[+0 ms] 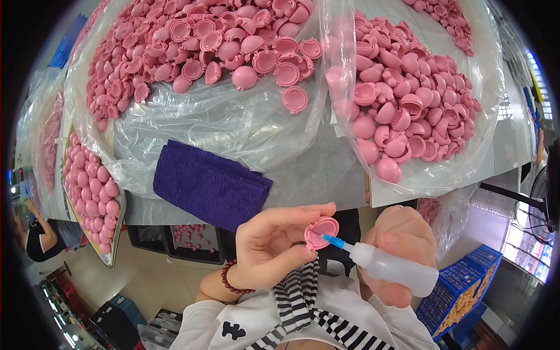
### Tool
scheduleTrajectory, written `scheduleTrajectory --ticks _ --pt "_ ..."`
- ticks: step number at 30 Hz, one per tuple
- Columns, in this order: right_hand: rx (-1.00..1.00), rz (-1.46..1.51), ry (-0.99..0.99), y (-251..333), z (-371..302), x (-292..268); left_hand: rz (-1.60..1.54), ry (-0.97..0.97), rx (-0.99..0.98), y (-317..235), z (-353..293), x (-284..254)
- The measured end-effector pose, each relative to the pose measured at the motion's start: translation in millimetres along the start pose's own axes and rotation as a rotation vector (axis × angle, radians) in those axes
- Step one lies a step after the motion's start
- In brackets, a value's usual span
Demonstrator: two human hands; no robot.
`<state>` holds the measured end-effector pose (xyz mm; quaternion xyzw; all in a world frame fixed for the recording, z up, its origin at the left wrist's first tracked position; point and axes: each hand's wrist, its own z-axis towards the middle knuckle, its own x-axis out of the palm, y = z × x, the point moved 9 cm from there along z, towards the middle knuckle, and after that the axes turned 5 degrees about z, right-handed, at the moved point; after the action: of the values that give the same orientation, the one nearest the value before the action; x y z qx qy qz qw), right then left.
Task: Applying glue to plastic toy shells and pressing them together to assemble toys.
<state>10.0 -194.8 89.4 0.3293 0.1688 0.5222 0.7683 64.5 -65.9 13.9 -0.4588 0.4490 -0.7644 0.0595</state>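
Observation:
My left hand [268,245] pinches a pink half-shell [315,231] between thumb and fingers, its hollow side turned toward the right. In my right hand [406,236] is a translucent white squeeze bottle [399,269], tilted so that its blue needle tip [333,241] reaches into the shell's hollow. Whether the needle touches the inner wall I cannot tell. Beyond my left hand, a folded purple cloth [211,182] lies at the near edge of the grey table [318,181].
Pink half-shells [230,49] lie heaped on clear plastic sheeting [216,125], with another heap [408,87] at the right. Rounded pink pieces fill a tray [90,192] at the left. Blue crates [455,286] stand low at the right. Another person [44,233] is at the far left.

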Motion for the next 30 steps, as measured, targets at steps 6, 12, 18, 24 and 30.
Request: scheduleTrajectory --ticks 6,12,18,24,30 --pt "0.01 0.011 -0.011 -1.3 -2.1 -4.5 0.039 -0.007 0.002 -2.4 0.1 -1.8" --pt "-0.099 -0.075 0.096 1.5 2.2 5.3 0.107 -0.04 0.016 -6.8 2.3 -2.3" --pt "0.072 -0.047 0.071 -3.8 -0.6 3.1 0.455 -0.123 0.103 -20.1 -0.3 -5.1" --pt "0.008 0.015 0.006 -5.3 -4.3 -7.7 0.656 -0.207 0.138 -29.0 0.0 -3.9" --pt "0.007 -0.215 -0.492 -3.7 -17.1 -117.4 0.863 -0.177 0.227 -41.1 4.5 0.3"
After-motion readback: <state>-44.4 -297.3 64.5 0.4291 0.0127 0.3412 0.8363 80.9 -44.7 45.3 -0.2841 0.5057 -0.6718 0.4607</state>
